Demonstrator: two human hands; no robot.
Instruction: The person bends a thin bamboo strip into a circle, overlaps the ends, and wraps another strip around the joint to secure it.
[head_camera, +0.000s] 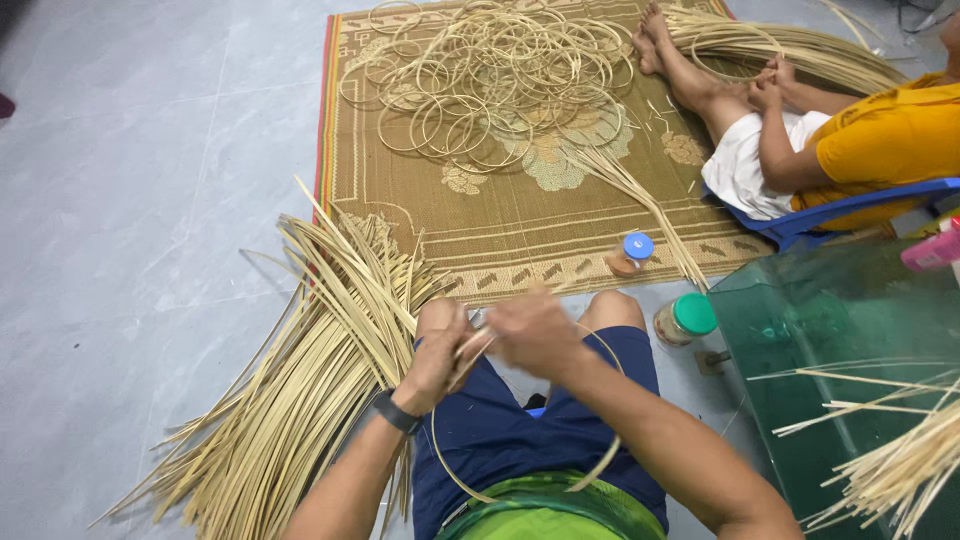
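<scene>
2 hands meet over the person's lap at the frame's 6 o'clock: the left hand (437, 358), with a dark wristband, is clenched around a thin cane strip (452, 470), and the right hand (535, 333), blurred, grips the same strip just beside it. That strip bends into a loop that sags across the dark blue shorts (500, 430) and down to the green waistband.

At 8 o'clock a thick bundle of split cane strips (290, 400) fans out over the pale grey tiled floor (130, 180), its upper ends touching the edge of a woven brown mat (500, 225) with a red border. On the mat, toward 12 o'clock, lies a heap of finished cane rings (490, 85), many overlapping. A smaller sheaf of strips (640, 200) lies slanted from the heap toward 3 o'clock.

Near the knees stand 2 small jars: 1 with a blue lid (633, 253) on the mat's edge, 1 with a green lid (687, 318) on the floor.

At 2 o'clock a second person in a yellow shirt (880, 135) sits on a blue plastic seat (850, 210), legs stretched over the mat, with another bundle of strips (800, 45) beside them. At 4 o'clock a green glass counter (840, 330) carries loose pale strips (890, 460).
</scene>
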